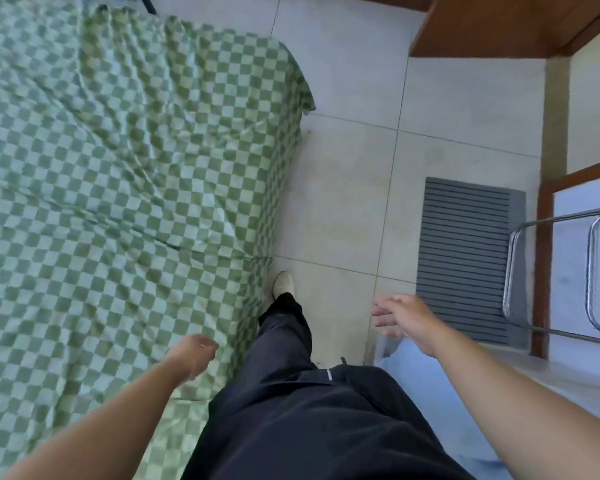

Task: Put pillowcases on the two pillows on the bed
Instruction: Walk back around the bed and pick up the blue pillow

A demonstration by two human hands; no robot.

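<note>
While the person walks along the bed (118,150), near its right edge, the left hand (191,355) hangs loosely curled and the right hand (400,318) is spread, both holding nothing, probably for balance. No pillow or pillowcase shows.

I can read no writing, label, brand or number anywhere here. The only mark near to one is a small pale strip on my dark trousers (329,374), near the waist, and it is too blurred for me to tell whether it carries any letters.
</note>
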